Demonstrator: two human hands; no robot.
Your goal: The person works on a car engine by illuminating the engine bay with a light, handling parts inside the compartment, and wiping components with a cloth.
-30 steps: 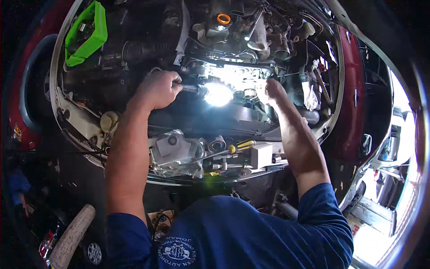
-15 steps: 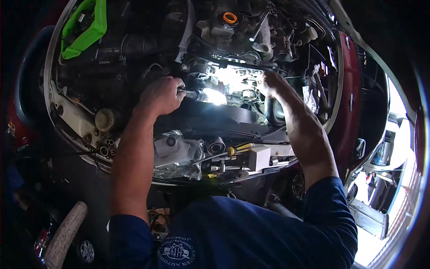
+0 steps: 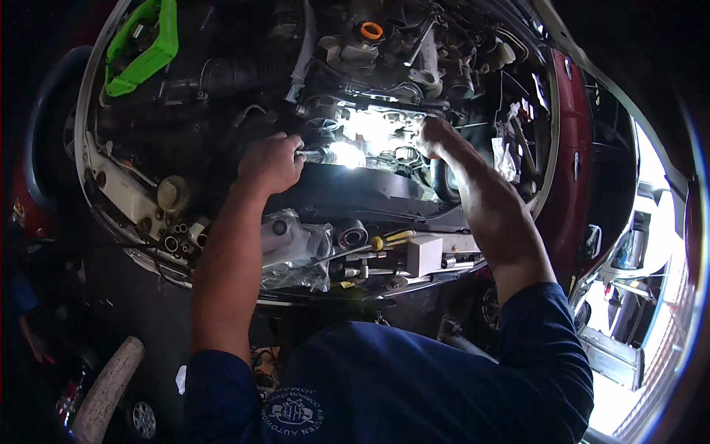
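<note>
1. Your left hand is wrapped round the handle of a work lamp, its bright end aimed into the engine bay.
2. Your right hand is well apart from the left, reaching in at the right side of the lit engine section. Its fingers are turned away and lost in shadow and glare, so you cannot tell from here whether they grip anything.
3. That lit section, the thing you are working on, sits near the middle of the bay, just beyond the lamp; a dark curved hose lies below your right hand.
4. As done, you can count the access: the bay is open to you and the spot is well lit.
5. The work looks unfinished. A ring-shaped metal part, a clear plastic bag and a white box lie loose on the front panel, near a yellow-handled screwdriver.
6. Putting these away probably remains, along with whatever your right hand is busy with. Whether any of the loose pieces belong in the engine, you cannot tell; the glare hides which parts are fitted.
</note>
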